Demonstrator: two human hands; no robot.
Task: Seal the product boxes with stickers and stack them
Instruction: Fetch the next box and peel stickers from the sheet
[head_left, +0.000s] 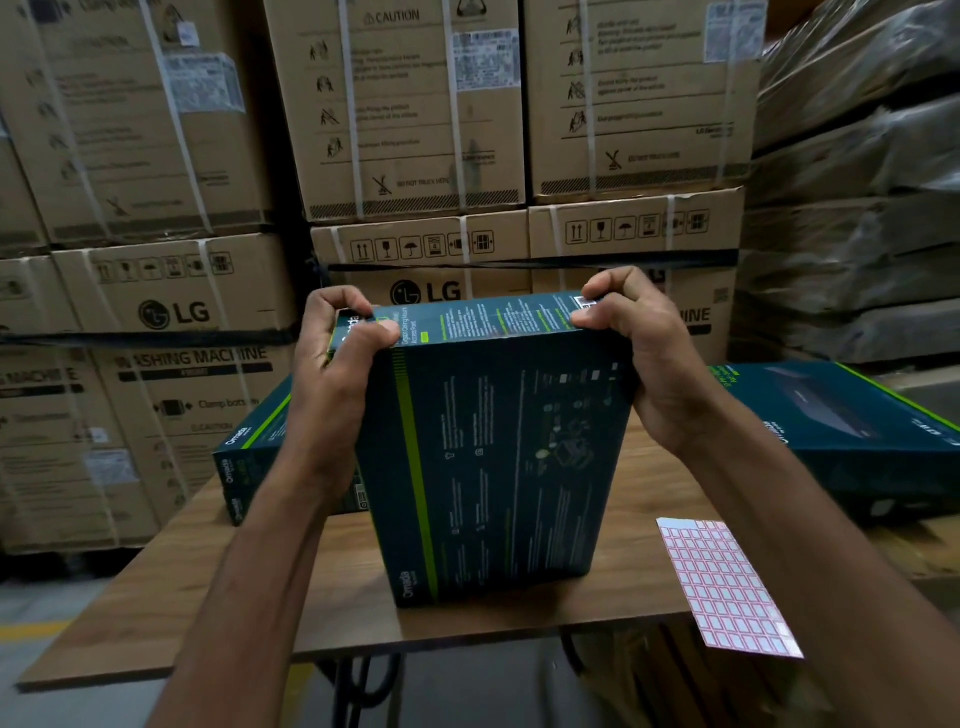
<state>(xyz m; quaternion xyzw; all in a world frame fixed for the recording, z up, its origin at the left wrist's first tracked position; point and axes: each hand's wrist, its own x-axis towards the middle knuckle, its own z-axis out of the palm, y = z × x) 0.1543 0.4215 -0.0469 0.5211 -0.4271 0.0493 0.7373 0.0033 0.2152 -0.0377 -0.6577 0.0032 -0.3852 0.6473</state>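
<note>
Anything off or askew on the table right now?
The sticker sheet lies skewed at the table's front right edge, its near end hanging past it; it might slide off. The product box stands on end, left hand and right hand gripping its top corners; no damage visible.

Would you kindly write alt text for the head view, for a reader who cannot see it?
A left hand and right hand grip the top corners of a dark box standing on end on a wooden table. A sticker sheet lies to its right; similar boxes lie behind on both sides, before stacked cartons.
</note>
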